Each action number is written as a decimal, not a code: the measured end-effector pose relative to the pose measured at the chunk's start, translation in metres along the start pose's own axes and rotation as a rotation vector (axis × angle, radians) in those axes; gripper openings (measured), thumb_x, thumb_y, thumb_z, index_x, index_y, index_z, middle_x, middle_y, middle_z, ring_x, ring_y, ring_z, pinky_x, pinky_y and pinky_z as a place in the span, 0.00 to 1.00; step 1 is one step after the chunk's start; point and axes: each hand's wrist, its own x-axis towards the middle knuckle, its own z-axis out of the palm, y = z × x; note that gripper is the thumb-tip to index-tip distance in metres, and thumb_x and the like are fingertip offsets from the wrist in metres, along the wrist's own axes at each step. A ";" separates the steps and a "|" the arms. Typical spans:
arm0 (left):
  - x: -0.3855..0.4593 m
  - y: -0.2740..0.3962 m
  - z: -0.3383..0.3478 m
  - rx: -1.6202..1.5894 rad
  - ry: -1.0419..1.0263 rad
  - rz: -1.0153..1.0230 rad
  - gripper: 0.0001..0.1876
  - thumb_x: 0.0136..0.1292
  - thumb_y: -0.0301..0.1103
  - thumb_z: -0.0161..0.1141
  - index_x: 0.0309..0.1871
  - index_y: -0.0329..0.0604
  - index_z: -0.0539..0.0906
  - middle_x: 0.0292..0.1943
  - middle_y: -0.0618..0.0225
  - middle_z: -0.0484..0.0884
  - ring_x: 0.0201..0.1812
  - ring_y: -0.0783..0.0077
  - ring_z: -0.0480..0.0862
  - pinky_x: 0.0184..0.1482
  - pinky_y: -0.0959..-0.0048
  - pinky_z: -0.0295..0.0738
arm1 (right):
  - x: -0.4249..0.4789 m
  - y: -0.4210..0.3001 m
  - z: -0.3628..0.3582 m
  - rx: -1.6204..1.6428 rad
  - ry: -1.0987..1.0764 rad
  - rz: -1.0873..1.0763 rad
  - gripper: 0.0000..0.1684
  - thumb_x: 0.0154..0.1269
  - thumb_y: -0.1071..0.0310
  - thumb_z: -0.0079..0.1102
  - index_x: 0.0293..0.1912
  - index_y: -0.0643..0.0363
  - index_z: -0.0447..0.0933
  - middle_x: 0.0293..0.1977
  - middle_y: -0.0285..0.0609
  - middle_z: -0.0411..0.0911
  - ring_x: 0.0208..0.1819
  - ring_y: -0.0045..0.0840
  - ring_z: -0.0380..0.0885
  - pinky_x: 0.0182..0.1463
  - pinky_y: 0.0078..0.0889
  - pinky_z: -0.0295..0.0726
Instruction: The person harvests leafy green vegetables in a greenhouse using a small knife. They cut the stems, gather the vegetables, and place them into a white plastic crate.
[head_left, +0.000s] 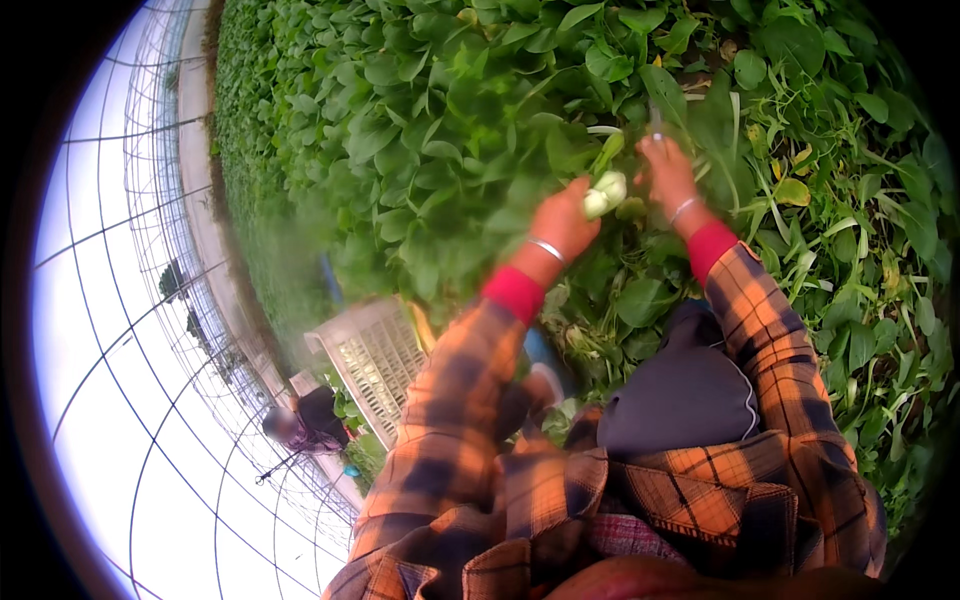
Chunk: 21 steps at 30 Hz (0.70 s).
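Note:
My left hand (566, 219) is closed around a leafy green that looks like bok choy. Its pale stem base (606, 195) points toward my right hand, while blurred leaves trail off on the far side. In my right hand (670, 176) is a small knife, its narrow metal blade (655, 116) pointing away from me among the leaves. The blade is blurred and the handle is mostly hidden by my fingers. Both hands are above the dense leafy crop (390, 150), a short gap apart.
A pale slatted plastic crate (382, 360) stands by my left forearm. Loose stems and yellowed leaves (792, 192) litter the ground at right. Another person (319, 424) is farther off at left, near a low concrete edge (199, 150) and the greenhouse's metal frame.

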 end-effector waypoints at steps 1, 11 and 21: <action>-0.005 0.003 0.001 -0.001 -0.003 0.021 0.28 0.46 0.31 0.63 0.54 0.43 0.71 0.38 0.49 0.80 0.40 0.48 0.79 0.43 0.60 0.75 | 0.001 -0.002 -0.001 0.018 -0.052 0.061 0.14 0.62 0.55 0.55 0.39 0.55 0.69 0.26 0.32 0.71 0.19 0.18 0.72 0.13 0.18 0.59; -0.053 0.034 -0.011 -0.024 -0.075 0.094 0.35 0.46 0.29 0.63 0.62 0.45 0.65 0.37 0.48 0.79 0.39 0.47 0.79 0.42 0.61 0.75 | -0.028 -0.031 -0.016 0.328 -0.152 0.173 0.12 0.56 0.66 0.62 0.38 0.54 0.69 0.22 0.30 0.67 0.15 0.15 0.67 0.12 0.14 0.57; -0.068 0.079 -0.031 -0.403 0.123 0.245 0.35 0.43 0.24 0.66 0.60 0.41 0.68 0.46 0.56 0.77 0.46 0.63 0.79 0.50 0.72 0.72 | -0.101 -0.061 -0.032 0.171 -0.142 -0.091 0.17 0.54 0.69 0.60 0.43 0.58 0.66 0.24 0.31 0.70 0.15 0.13 0.66 0.13 0.14 0.61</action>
